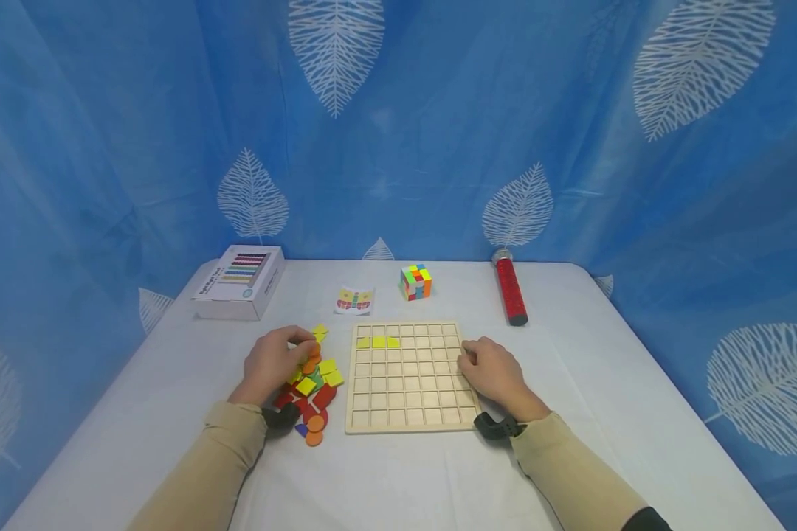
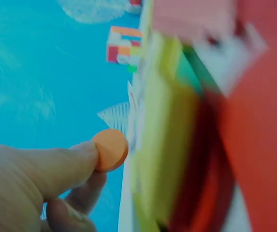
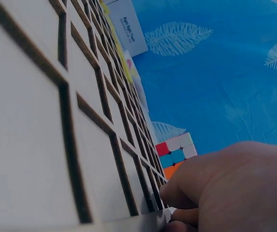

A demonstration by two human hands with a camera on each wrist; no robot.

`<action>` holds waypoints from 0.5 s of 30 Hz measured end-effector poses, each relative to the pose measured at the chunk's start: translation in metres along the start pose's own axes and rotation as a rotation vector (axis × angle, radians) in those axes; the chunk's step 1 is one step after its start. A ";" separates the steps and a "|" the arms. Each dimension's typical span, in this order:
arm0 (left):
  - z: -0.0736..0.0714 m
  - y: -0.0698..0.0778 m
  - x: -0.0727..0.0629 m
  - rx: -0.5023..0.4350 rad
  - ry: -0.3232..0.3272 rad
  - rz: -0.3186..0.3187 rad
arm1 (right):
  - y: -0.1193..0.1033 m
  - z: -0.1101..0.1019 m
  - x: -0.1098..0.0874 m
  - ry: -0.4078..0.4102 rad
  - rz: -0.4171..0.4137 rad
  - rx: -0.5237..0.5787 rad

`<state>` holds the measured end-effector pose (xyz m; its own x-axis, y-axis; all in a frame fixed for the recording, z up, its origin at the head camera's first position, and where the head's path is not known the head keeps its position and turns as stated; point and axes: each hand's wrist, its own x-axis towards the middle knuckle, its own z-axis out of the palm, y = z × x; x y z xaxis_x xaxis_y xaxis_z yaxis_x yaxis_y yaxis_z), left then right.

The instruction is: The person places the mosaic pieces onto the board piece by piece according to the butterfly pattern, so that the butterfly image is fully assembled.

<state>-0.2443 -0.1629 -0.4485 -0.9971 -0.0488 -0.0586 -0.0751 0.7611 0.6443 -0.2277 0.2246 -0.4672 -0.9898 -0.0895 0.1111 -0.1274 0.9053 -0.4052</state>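
Note:
My left hand point(image 1: 274, 361) is over the pile of coloured pieces, left of a pale wooden grid board point(image 1: 412, 402). In the left wrist view, its thumb and fingers pinch an orange disc point(image 2: 110, 150). Under and beside that hand lie yellow squares point(image 1: 306, 386), red pieces point(image 1: 324, 397), orange discs and a little green and blue. My right hand point(image 1: 494, 372) grips the board's right edge with bent fingers, the fingertips partly hidden. Three yellow pieces point(image 1: 378, 342) sit side by side in the board's upper left cells.
Behind the board lie a small picture card point(image 1: 355, 301) with a coloured butterfly-like pattern and a puzzle cube point(image 1: 415, 282). A white box point(image 1: 239, 284) stands at the back left. Back right lies a red microphone point(image 1: 511, 289). A blue leaf-patterned curtain point(image 1: 438, 133) surrounds the white table point(image 1: 571, 332).

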 end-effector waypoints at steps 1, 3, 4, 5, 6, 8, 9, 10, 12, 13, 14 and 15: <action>0.001 0.002 0.000 -0.012 -0.005 0.005 | 0.000 0.000 0.000 0.001 -0.001 0.000; 0.003 0.005 0.001 -0.028 -0.014 0.019 | 0.000 -0.001 -0.001 0.001 -0.003 0.003; 0.004 0.006 0.001 -0.025 -0.017 0.030 | 0.000 -0.001 -0.001 0.001 -0.004 0.003; 0.006 0.008 0.002 -0.020 -0.019 0.040 | 0.000 -0.001 -0.001 0.002 -0.004 0.002; 0.007 0.010 0.002 -0.017 -0.025 0.053 | 0.000 -0.001 -0.001 0.003 -0.003 0.004; 0.010 0.016 0.003 -0.014 -0.034 0.078 | 0.000 -0.001 0.000 0.004 -0.003 0.004; 0.011 0.019 0.004 -0.009 -0.038 0.092 | 0.000 -0.001 0.000 0.004 -0.002 0.003; 0.012 0.022 0.004 -0.007 -0.045 0.110 | 0.000 -0.001 0.000 0.005 -0.002 0.003; 0.016 0.028 0.006 -0.008 -0.054 0.138 | -0.001 -0.001 0.001 0.005 -0.002 0.007; 0.018 0.032 0.007 -0.007 -0.056 0.146 | -0.001 -0.001 0.001 0.002 -0.004 0.007; 0.020 0.035 0.008 -0.006 -0.059 0.159 | -0.001 0.000 0.001 0.000 -0.002 0.010; 0.022 0.038 0.009 -0.009 -0.064 0.172 | -0.001 0.000 0.001 -0.002 -0.002 0.010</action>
<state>-0.2558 -0.1198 -0.4415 -0.9924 0.1232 0.0053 0.0964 0.7486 0.6560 -0.2286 0.2236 -0.4671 -0.9896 -0.0926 0.1105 -0.1305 0.9007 -0.4144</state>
